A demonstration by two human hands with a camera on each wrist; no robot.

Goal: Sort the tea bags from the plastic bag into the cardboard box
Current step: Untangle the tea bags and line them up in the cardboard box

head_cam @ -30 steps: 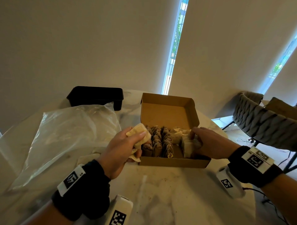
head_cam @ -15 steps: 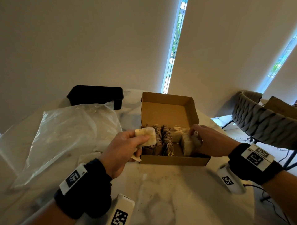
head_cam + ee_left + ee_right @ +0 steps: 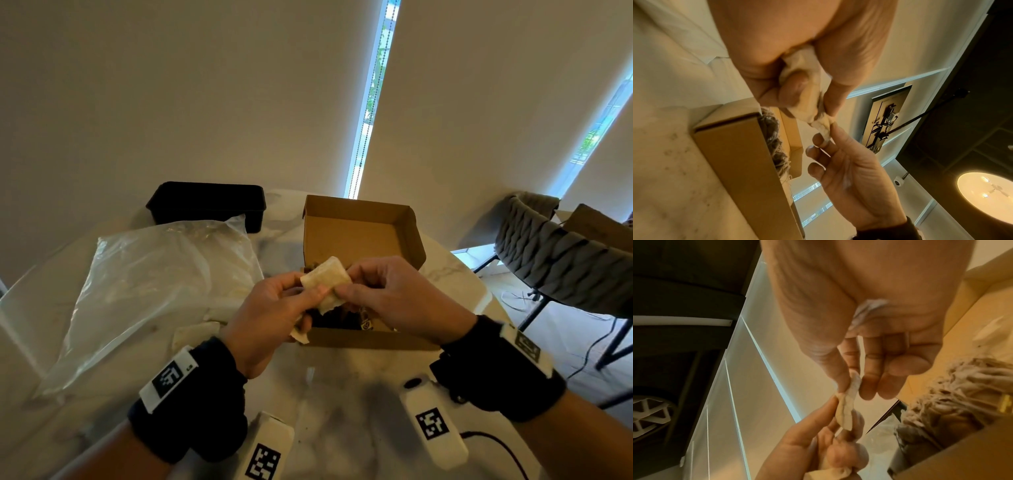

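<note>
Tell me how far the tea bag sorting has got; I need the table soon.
Partly done. The cardboard box already holds rows of dark tea bags. In hand: both the left hand and right hand pinch one pale tea bag above it. Left: pale bags by the plastic bag.

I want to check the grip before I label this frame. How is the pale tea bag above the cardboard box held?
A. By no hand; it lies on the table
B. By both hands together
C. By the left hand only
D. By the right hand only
B: the left hand grips the pale tea bag while the right hand pinches its other end above the cardboard box.
</note>
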